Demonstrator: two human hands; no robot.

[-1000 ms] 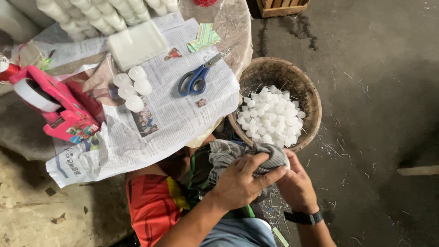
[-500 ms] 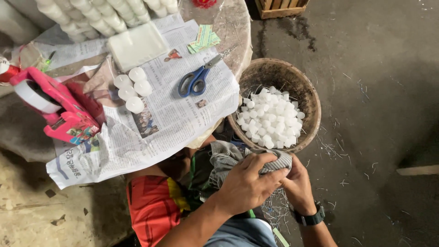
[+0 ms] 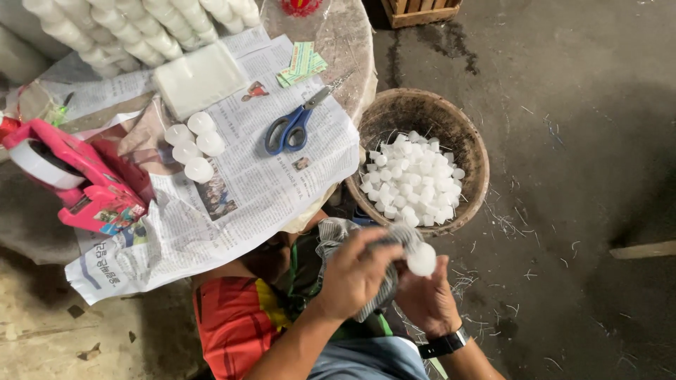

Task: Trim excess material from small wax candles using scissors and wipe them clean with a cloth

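My left hand (image 3: 352, 276) grips a grey striped cloth (image 3: 336, 236) over my lap. My right hand (image 3: 427, 301), with a dark watch on its wrist, sits just right of it and holds a small round white candle (image 3: 421, 259) at the fingertips, against the cloth. Both hands are close together below a brown woven basket (image 3: 422, 111) that holds several loose white candles (image 3: 414, 179).
A newspaper (image 3: 246, 190) covers the low table at left, carrying blue-handled scissors (image 3: 287, 130), several white candles (image 3: 190, 146), a white block (image 3: 198, 77) and a pink tape dispenser (image 3: 88, 184). Stacked candle rows (image 3: 127, 28) lie behind. A wooden crate (image 3: 419, 10) stands at the top.
The cloth has slid back off the candle, which now shows bare at my right fingertips. Both hands have shifted slightly down and left.
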